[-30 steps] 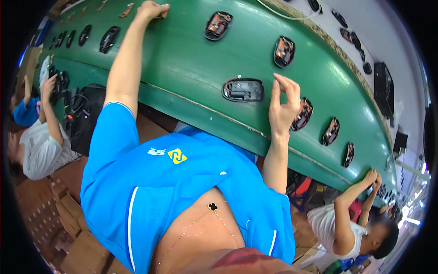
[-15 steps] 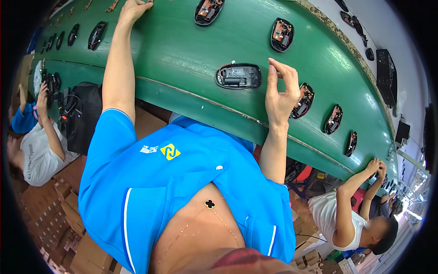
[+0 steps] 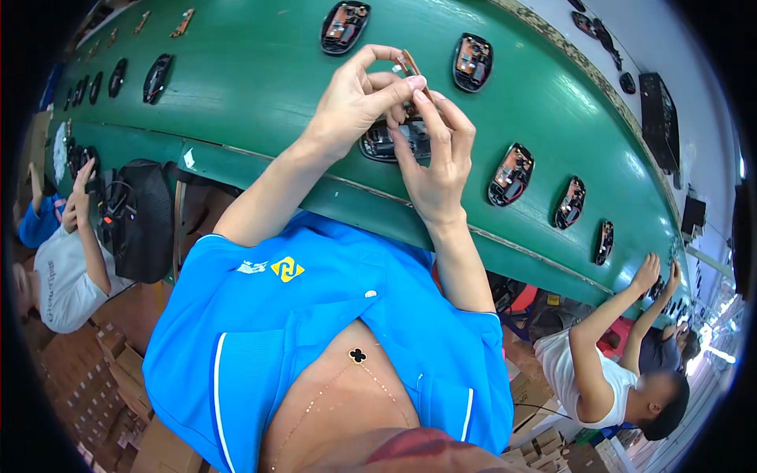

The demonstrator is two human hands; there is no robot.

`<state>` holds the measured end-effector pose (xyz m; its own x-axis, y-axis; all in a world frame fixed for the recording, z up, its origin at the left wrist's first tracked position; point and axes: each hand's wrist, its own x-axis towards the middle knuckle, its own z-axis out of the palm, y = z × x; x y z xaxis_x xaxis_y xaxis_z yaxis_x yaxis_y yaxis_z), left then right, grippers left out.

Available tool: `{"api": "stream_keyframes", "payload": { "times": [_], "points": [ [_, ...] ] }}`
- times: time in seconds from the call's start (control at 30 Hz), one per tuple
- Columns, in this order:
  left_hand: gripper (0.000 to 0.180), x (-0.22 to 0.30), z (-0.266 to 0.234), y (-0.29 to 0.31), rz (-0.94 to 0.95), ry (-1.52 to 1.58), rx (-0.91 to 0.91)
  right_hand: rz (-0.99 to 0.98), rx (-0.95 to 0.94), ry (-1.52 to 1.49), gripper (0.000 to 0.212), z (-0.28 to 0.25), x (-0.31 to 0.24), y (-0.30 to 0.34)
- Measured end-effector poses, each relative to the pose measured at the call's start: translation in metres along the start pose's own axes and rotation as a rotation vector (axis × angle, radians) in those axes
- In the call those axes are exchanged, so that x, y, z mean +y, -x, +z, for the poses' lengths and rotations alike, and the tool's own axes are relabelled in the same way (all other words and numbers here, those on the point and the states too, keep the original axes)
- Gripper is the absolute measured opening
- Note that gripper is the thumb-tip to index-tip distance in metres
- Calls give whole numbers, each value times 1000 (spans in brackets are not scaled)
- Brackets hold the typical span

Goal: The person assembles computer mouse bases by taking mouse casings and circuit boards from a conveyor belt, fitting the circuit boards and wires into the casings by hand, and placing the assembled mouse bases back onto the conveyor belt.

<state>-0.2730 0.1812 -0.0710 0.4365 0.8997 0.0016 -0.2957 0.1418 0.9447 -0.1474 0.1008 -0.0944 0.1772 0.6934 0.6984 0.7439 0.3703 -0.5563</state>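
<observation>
My left hand [image 3: 351, 102] is closed on a small orange-brown circuit board [image 3: 408, 61], held on edge above the green bench. My right hand [image 3: 438, 162] pinches the lower part of the same board, its thumb and fingertips meeting my left fingers. Just below both hands lies an open black computer mouse shell [image 3: 377, 145], partly covered by my right hand. Farther off sits a mouse half with its board [image 3: 345, 27] in place, and another such mouse half [image 3: 473, 63] lies to the right of my hands.
Several open mouse halves [image 3: 511, 175] run along the bench [image 3: 260, 94] to the right. Black shells [image 3: 158, 79] and loose circuit boards [image 3: 183, 23] lie to the left. Co-workers [image 3: 599, 370] sit at both sides. A black box [image 3: 659, 122] stands beyond the bench's far edge.
My left hand has come from the far left to the middle, now with a circuit board. My right hand has moved left to meet it. The mouse halves have shifted slightly in view.
</observation>
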Motion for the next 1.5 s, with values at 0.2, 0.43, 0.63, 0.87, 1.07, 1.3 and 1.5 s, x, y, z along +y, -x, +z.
{"api": "stream_keyframes", "payload": {
  "times": [0.2,0.43,0.63,0.87,1.07,1.3,1.5],
  "points": [
    [32,-6,13,3,-39,14,47,80,-18,-39,58,-11,13,10],
    [32,0,-1,4,-58,-203,-5,158,-67,-63,55,-20,19,3],
    [24,-17,-32,13,104,-844,-14,325,-180,-14,50,-38,28,3],
    [15,-34,-28,22,373,-1134,-78,419,-353,-41,47,-51,39,16],
    [20,-41,2,40,533,-1025,-112,371,-509,-166,46,-74,69,10],
    [28,-61,-6,55,577,-1039,-215,266,-719,-172,45,-76,90,-1],
    [34,-64,-10,54,536,-1024,-247,216,-789,-155,45,-72,99,-8]
  ]
}}
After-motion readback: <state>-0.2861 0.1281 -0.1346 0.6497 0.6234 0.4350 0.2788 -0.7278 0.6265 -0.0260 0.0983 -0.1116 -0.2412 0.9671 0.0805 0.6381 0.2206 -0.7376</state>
